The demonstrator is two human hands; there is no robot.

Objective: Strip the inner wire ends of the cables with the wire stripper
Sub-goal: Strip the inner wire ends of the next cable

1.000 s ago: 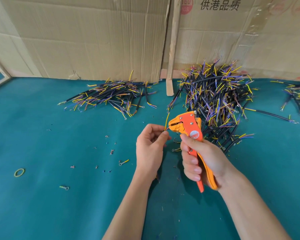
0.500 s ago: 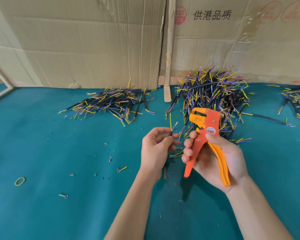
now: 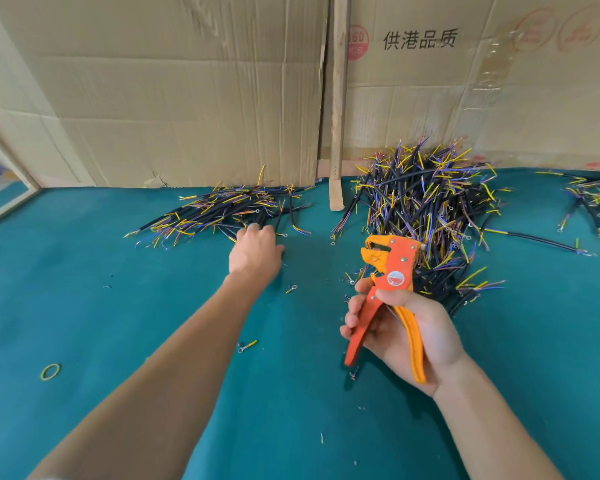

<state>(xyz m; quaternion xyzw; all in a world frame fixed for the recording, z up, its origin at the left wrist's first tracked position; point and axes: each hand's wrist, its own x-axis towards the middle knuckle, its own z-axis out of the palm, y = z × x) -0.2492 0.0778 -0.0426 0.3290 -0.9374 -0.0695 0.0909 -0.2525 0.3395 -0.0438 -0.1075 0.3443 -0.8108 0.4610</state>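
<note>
Right hand (image 3: 407,329): its grip is wrapped round the two handles of the orange and yellow metal wire stripper (image 3: 388,289) — the head stands up above the fingers, its mouth facing left.
Left hand (image 3: 255,252): reached out flat-backed to the near edge of the low heap of black cables with yellow and purple inner wires (image 3: 222,211); fingertips lie among the cables, and whether the grip has closed on one cannot be told.
Tall heap of black cables (image 3: 426,209): just behind the stripper's head, right of the left hand.
Green table (image 3: 118,306): wire scraps scattered below the left hand — a yellow-green rubber ring (image 3: 50,371) well to its left.
</note>
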